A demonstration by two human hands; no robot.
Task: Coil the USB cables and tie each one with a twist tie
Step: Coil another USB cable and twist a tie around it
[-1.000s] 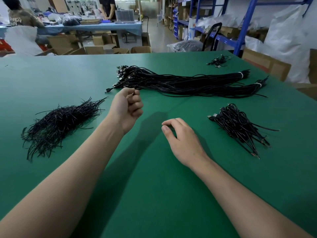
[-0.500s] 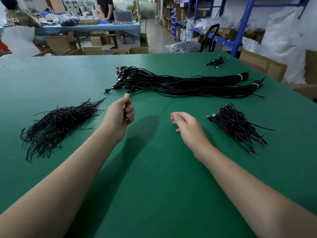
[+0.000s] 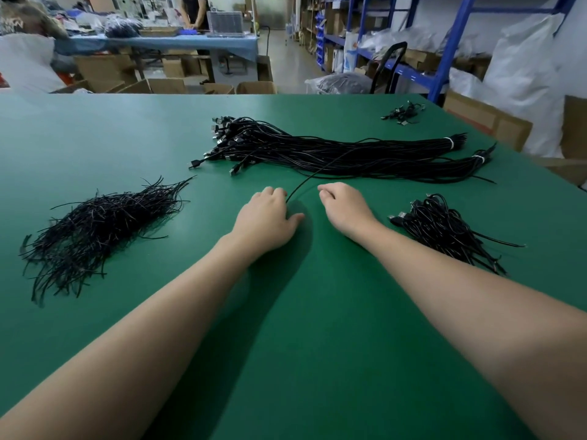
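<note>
A long bundle of straight black USB cables [image 3: 333, 150] lies across the far middle of the green table [image 3: 95, 131]. My left hand [image 3: 266, 217] grips the end of one black cable [image 3: 313, 175], which runs from that hand up to the bundle. My right hand [image 3: 344, 206] hovers just to the right of it with curled fingers that hold nothing I can see. A heap of black twist ties [image 3: 98, 223] lies to the left. A pile of coiled, tied cables [image 3: 444, 227] lies to the right.
A small group of cables [image 3: 403, 112] sits at the table's far right. Beyond the table are cardboard boxes [image 3: 165, 85], a blue shelf rack [image 3: 444, 52], white sacks [image 3: 524, 74] and people at a blue work table [image 3: 178, 42].
My left hand has pulled one cable out of the bundle toward me and to the right. My right hand has moved forward, closer to the left hand and the cable.
</note>
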